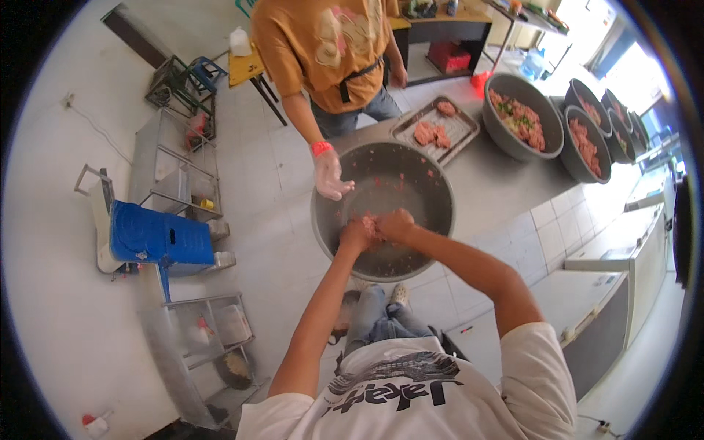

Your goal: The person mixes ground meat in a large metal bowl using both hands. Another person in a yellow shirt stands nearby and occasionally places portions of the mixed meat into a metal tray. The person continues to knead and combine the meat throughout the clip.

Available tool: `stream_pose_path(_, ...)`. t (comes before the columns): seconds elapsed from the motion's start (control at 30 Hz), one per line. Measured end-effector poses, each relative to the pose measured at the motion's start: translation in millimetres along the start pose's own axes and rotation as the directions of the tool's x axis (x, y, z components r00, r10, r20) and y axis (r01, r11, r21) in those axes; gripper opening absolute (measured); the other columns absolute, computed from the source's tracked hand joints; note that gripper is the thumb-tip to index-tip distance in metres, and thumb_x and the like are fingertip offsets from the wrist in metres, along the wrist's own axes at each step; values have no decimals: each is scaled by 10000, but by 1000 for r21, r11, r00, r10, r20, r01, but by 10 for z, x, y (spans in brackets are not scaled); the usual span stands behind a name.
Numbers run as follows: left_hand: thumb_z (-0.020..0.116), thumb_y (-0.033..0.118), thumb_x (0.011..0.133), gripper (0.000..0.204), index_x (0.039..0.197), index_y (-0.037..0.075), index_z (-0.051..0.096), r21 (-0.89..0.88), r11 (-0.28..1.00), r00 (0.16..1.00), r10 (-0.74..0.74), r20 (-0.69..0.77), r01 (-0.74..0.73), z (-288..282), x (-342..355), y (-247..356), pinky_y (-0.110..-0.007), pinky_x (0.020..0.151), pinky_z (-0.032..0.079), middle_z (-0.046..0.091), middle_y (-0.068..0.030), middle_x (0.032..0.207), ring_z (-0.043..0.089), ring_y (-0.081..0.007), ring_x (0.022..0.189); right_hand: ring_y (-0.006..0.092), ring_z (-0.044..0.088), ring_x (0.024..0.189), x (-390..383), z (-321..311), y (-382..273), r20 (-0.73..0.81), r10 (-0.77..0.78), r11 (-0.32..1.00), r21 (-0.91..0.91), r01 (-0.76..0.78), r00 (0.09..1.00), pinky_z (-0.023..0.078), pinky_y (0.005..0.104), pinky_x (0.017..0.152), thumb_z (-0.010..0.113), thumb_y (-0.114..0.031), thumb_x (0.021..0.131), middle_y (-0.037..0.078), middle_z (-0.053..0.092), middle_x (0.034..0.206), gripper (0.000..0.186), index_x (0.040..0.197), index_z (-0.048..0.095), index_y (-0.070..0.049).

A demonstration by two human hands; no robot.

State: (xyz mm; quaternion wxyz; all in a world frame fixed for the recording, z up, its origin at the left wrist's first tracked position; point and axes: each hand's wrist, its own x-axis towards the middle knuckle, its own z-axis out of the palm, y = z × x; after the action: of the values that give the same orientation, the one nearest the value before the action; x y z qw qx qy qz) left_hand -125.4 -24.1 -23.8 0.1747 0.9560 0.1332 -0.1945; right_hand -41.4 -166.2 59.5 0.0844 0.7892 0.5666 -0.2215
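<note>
A large grey basin [422, 187] stands in front of me, its inside smeared with small bits of pink meat. Low over its near half, my left hand [354, 236] is closed around a small lump of ground meat [369, 222]. My right hand [397, 226] is curled shut against the same lump from the right, its fingertips mostly hidden. Across the basin, another person's hand [333, 178], whitish as if gloved or coated, hangs over the left rim with its fingers apart. That person wears an orange shirt [308, 44] and a red wristband.
A metal tray [460, 136] with meat lumps lies beyond the basin on the steel table [491, 187]. To its right stand a grey tub [524, 117] of meat with green bits and several more tubs. White chest freezers [572, 293] line the right; metal racks [165, 161] stand left.
</note>
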Motion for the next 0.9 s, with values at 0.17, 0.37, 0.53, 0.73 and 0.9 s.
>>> stream_pose_path(0.17,769,464,775,989,1480,-51,304,-204,977,998,-46,45,55,186,82,-139,-494,925,551,629,-269,1277,653,-433,1117,381,714,956,-43,116,442,-5,-112,985,128,112,994,550,537,804,446,-446,1023,149,723,1048,398,1222,644,-163)
stream_pose_path(0.37,819,460,728,1123,1533,-33,210,-329,943,997,-65,-31,51,-124,-91,-45,-500,930,544,637,-271,1263,647,-445,1116,389,712,932,161,120,607,-51,-214,976,19,215,975,544,535,820,447,-479,1009,141,739,992,424,1171,685,-168)
stream_pose_path(0.53,691,529,834,871,1509,102,344,-192,981,994,-17,104,37,-414,-75,95,-490,1025,489,521,-244,1430,580,-421,1230,378,723,950,312,148,900,19,-147,978,151,142,989,556,526,831,573,-401,932,156,747,974,341,1039,755,-134)
stream_pose_path(0.73,637,480,867,792,1548,206,340,73,960,941,278,-193,-268,-264,-161,55,-474,1095,446,402,-145,1568,504,-395,1330,366,729,950,246,-14,1160,153,-9,998,60,0,988,562,516,838,643,-364,882,192,741,974,361,1057,742,-63)
stream_pose_path(0.9,677,515,842,865,1569,240,297,192,888,875,450,-178,-418,-29,84,-222,-514,1120,408,379,-152,1584,449,-402,1382,427,712,945,21,-181,722,9,20,945,326,-22,1000,546,551,858,604,-348,916,232,727,984,367,1108,720,-59)
